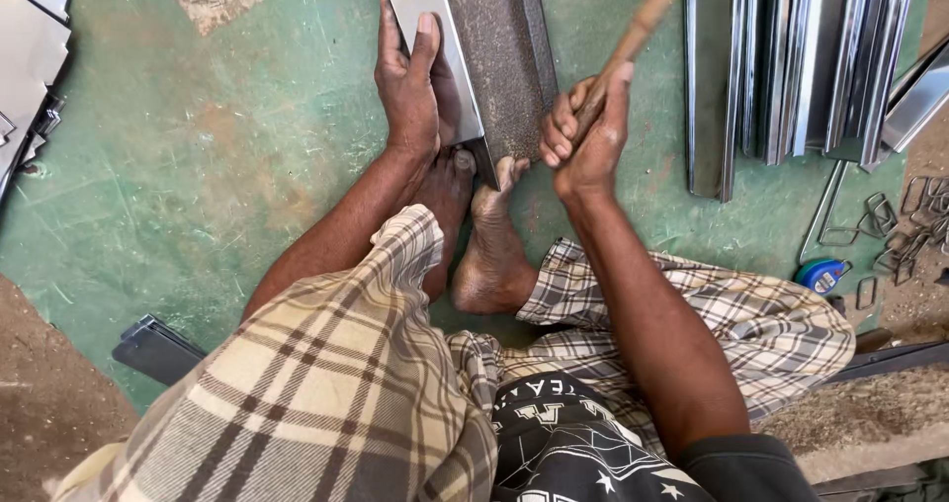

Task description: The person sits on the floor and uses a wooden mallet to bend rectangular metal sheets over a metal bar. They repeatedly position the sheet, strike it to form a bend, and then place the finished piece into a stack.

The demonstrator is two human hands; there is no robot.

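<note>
The left hand [413, 87] lies flat with fingers extended, pressing a shiny, narrow sheet-metal strip [435, 47] against the dark rusty steel bar [499, 57] just to its right (both feet brace the bar's near end). The right hand [585, 136] is clenched around a wooden hammer handle [638, 33] rising up and away. Further right, folded bright metal channels [791, 62] lie on the green floor [198, 166].

Our hammer [638, 30] head is cut off at the top edge, right of the steel bar [499, 57], whose far end is cut off too.
</note>
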